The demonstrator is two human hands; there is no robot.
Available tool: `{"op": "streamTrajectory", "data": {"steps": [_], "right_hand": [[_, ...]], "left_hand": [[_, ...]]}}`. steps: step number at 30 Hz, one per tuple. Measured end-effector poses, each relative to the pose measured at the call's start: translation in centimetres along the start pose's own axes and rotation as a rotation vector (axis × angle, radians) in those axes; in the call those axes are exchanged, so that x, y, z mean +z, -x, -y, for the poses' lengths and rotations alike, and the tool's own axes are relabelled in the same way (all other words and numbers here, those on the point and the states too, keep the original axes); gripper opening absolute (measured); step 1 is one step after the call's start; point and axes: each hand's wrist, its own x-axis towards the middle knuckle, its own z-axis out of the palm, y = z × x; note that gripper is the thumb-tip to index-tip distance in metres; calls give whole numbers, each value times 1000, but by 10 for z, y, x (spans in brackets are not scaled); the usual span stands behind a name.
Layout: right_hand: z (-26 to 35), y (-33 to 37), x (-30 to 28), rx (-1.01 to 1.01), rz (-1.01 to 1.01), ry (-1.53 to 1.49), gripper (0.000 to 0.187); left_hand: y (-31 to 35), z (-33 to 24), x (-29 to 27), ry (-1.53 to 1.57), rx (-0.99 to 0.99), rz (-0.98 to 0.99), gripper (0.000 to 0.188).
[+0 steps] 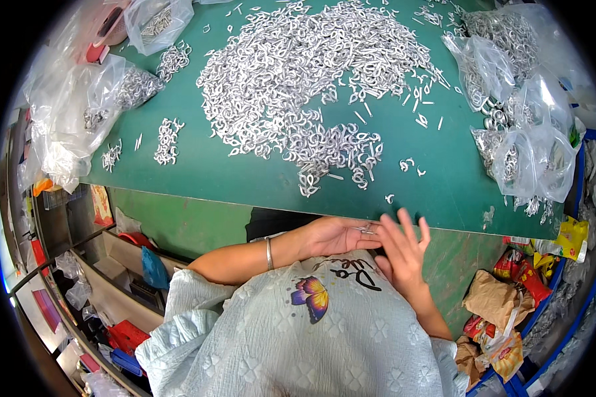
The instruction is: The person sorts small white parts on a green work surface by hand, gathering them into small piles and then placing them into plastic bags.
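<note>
A large pile of small silver metal pieces (271, 73), many curved or ring-like and some straight, spreads over the green tabletop (205, 159). My left hand (338, 235), a bangle on its wrist, is cupped palm up at the table's near edge. Across its fingers lie a few thin silver metal pieces (365, 229), too small to make out fully. My right hand (404, 250) is beside it on the right, its fingers spread apart and slightly blurred. A single curved piece (389, 198) lies on the table just beyond the right fingertips.
Clear plastic bags of metal pieces stand at the left (136, 86) and right (533, 159) of the table. Smaller clusters (169, 141) lie left of the pile. Below are a compartmented shelf (106, 264) at left and a brown paper bag (496, 298) among colourful packets at right.
</note>
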Motion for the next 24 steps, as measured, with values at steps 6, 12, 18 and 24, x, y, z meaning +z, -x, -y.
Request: {"op": "streamTrajectory", "data": {"steps": [6, 12, 18, 24], "right_hand": [[-4, -46, -12, 103, 60, 251, 48], [6, -68, -8, 61, 48, 205, 45], [4, -38, -4, 78, 110, 266, 48], [6, -4, 9, -106, 45, 116, 41]], "left_hand": [[15, -5, -16, -233, 101, -109, 31], [27, -9, -10, -181, 131, -139, 38], [25, -16, 9, -85, 75, -74, 46], [21, -9, 1, 85, 102, 31, 41]]}}
